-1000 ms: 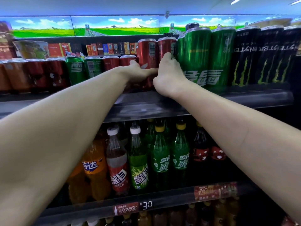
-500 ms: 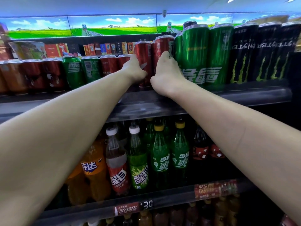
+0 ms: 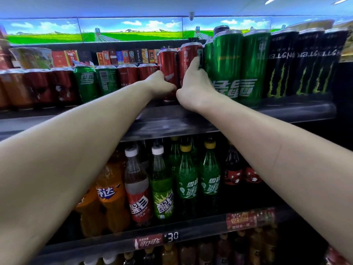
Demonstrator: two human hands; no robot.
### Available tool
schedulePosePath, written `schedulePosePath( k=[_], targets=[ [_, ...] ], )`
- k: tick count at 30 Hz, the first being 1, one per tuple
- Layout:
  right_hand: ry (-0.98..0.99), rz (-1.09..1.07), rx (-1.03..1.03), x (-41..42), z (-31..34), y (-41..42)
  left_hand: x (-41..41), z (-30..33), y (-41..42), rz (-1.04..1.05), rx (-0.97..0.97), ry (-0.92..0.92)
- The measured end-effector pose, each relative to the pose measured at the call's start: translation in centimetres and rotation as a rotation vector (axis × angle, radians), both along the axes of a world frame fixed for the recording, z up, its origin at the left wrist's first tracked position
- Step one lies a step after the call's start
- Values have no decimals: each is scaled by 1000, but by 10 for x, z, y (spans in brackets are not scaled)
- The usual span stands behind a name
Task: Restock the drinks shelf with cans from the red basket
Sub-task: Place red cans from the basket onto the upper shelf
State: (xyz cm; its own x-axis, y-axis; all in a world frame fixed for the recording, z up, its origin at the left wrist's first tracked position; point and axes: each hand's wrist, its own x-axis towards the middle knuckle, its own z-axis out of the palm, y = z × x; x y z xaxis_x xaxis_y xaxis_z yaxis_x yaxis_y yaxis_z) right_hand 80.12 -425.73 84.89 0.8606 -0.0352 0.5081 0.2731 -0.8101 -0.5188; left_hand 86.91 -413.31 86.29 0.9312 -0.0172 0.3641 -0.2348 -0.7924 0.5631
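**Two hands on two tall red cans at the upper shelf**

Along the front edge of the upper shelf (image 3: 277, 113), near its middle, both arms are reaching forward to a pair of tall red cans standing side by side. The left hand (image 3: 161, 86) is curling round the lower half of the left red can (image 3: 168, 64), its fingers wrapping the can's left side. The right hand (image 3: 194, 87) is gripping the right red can (image 3: 188, 58), with the fingers reaching up along that can's right side, into the gap beside the tall green cans (image 3: 227, 62). Both red cans are standing upright, their tops rising above the knuckles, and the two hands are sitting almost wrist to wrist in front of them.

Toward the shelf's left end a row of shorter red and green cans (image 3: 86, 81) is standing; toward its right end black cans (image 3: 305, 60) are lining up beyond the green ones. On the lower shelf (image 3: 206, 229), bottles (image 3: 188, 175) of green, red and orange drinks are standing behind a price strip. I cannot see the red basket.
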Motion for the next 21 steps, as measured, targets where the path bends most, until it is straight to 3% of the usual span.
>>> schedulePosePath(
  k=[11, 16, 21],
  targets=[
    [126, 21, -43, -4, 7, 3, -13, -5, 2, -96, -103, 116],
    [270, 1, -123, -6, 14, 4, -16, -5, 3, -110, -121, 119],
    [275, -10, -142, -8, 12, 7, -11, -7, 5, -104, -105, 112]
  ],
)
